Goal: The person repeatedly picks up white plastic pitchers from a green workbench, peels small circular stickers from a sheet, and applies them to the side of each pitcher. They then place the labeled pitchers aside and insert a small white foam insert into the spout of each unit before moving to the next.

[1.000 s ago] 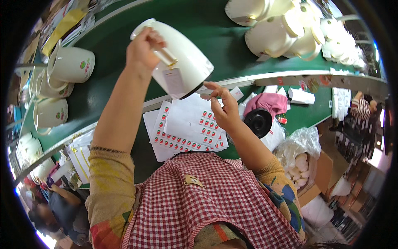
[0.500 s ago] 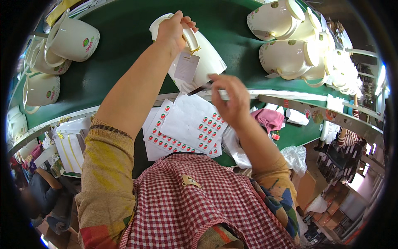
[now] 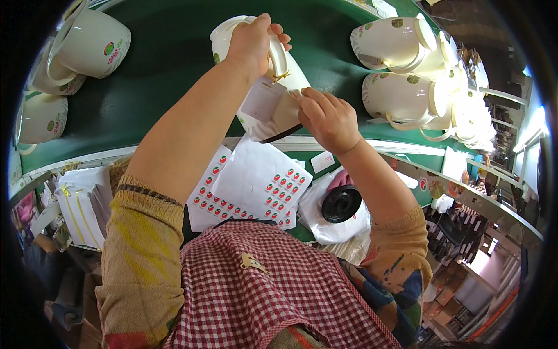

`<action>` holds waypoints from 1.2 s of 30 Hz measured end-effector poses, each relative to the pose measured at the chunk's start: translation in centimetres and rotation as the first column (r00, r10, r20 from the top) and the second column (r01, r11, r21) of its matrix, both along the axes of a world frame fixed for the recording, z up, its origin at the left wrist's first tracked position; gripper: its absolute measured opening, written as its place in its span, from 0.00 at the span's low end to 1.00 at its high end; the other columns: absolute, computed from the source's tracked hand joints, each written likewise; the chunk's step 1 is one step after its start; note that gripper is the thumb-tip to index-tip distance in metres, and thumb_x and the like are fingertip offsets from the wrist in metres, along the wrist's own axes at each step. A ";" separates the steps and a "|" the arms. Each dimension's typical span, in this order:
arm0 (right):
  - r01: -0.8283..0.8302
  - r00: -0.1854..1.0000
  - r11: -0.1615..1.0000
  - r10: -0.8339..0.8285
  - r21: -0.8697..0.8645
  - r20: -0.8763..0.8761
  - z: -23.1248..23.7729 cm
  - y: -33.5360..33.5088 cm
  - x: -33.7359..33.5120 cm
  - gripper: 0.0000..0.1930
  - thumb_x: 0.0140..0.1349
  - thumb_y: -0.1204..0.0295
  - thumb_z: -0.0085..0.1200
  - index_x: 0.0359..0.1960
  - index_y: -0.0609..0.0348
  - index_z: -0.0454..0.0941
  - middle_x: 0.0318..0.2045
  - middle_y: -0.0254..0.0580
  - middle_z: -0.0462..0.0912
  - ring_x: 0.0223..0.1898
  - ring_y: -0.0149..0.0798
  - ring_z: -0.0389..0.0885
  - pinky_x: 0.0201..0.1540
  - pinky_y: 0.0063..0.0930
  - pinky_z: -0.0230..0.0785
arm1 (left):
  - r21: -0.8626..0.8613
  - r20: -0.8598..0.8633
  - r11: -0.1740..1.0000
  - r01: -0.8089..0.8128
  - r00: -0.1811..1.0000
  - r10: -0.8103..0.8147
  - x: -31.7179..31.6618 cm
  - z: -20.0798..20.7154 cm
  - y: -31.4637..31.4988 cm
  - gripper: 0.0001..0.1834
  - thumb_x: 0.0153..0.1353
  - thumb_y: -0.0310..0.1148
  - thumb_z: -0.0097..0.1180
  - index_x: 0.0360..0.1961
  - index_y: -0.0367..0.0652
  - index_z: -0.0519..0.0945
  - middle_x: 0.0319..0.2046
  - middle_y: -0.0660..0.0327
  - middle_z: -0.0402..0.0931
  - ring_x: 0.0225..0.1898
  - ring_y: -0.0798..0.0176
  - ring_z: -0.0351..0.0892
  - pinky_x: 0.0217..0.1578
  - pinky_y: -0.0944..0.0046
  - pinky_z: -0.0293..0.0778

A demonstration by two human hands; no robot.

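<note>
A white jug (image 3: 290, 107) with a dark-rimmed base lies tilted above the green table, its base toward me. My left hand (image 3: 253, 46) is closed around its curved handle (image 3: 278, 57). A pale paper tag (image 3: 263, 100) hangs from the handle on a gold tie, against the jug's side. My right hand (image 3: 330, 119) is at the jug's lower right side, fingers curled together with their tips against the wall near the base. Whatever those fingertips may hold is too small to make out.
Below the jug lie white sheets (image 3: 253, 168) with rows of red-and-green round stickers. A black round disc (image 3: 341, 203) rests on clear plastic at their right. More white jugs stand left (image 3: 96, 43) and right (image 3: 401, 96). Tagged white cards (image 3: 81, 203) are stacked at lower left.
My right hand has moved from beside the jug's base to its side, fingers now pressed together on it. The black disc now shows on the plastic. The view has shifted slightly.
</note>
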State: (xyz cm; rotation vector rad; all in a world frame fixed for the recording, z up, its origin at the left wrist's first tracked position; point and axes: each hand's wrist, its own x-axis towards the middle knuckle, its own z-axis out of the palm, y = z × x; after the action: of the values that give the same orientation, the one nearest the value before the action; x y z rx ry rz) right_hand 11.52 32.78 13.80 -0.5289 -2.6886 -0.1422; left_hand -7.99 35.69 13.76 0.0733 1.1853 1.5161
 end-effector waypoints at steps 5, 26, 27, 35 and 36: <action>-0.032 0.999 0.999 0.031 0.018 0.023 -0.1 -0.2 -0.1 0.11 0.48 0.71 0.60 0.33 0.54 0.72 0.37 0.33 0.80 0.31 0.33 0.82 0.28 0.24 0.73 | -0.012 -0.010 1.000 -0.010 1.000 0.010 0.1 -0.1 0.2 0.09 0.67 0.36 0.51 0.38 0.41 0.76 0.31 0.56 0.77 0.32 0.60 0.78 0.46 0.51 0.79; 0.041 0.987 0.993 -0.023 -0.109 0.158 1.0 -1.6 0.2 0.17 0.51 0.65 0.60 0.43 0.54 0.78 0.47 0.35 0.77 0.41 0.38 0.78 0.37 0.30 0.73 | -0.024 -0.079 1.000 0.004 0.997 -0.006 0.6 0.3 -0.2 0.11 0.67 0.36 0.46 0.35 0.39 0.73 0.30 0.54 0.75 0.28 0.58 0.79 0.36 0.54 0.80; 0.063 0.984 0.986 -0.035 -0.157 0.172 1.2 -1.8 0.4 0.19 0.52 0.63 0.61 0.45 0.53 0.79 0.49 0.36 0.76 0.43 0.40 0.78 0.39 0.32 0.73 | -0.024 -0.081 1.000 0.005 0.997 -0.007 0.6 0.2 -0.3 0.11 0.67 0.36 0.46 0.36 0.38 0.73 0.30 0.54 0.75 0.28 0.58 0.79 0.36 0.54 0.80; 0.317 0.948 0.912 -0.303 -0.260 0.095 -0.8 -1.4 1.5 0.29 0.57 0.53 0.56 0.60 0.46 0.72 0.64 0.46 0.66 0.63 0.51 0.64 0.59 0.49 0.58 | 0.009 0.017 1.000 0.017 1.000 -0.017 0.2 0.1 -0.2 0.11 0.67 0.38 0.51 0.44 0.43 0.75 0.34 0.54 0.78 0.39 0.56 0.80 0.51 0.50 0.75; 0.353 0.935 0.896 -0.351 -0.270 0.059 -1.0 -1.2 2.2 0.30 0.57 0.53 0.55 0.61 0.47 0.72 0.65 0.47 0.64 0.65 0.52 0.62 0.61 0.50 0.56 | -0.016 -0.009 0.998 0.058 0.998 -0.058 0.1 0.6 -0.4 0.11 0.67 0.37 0.51 0.45 0.43 0.74 0.35 0.53 0.79 0.40 0.56 0.80 0.52 0.50 0.75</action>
State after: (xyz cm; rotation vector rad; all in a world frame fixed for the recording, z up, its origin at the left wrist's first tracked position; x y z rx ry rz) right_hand 13.70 31.60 12.83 -1.1044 -2.6075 0.1369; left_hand -7.92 35.30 14.37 0.1036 1.1928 1.4569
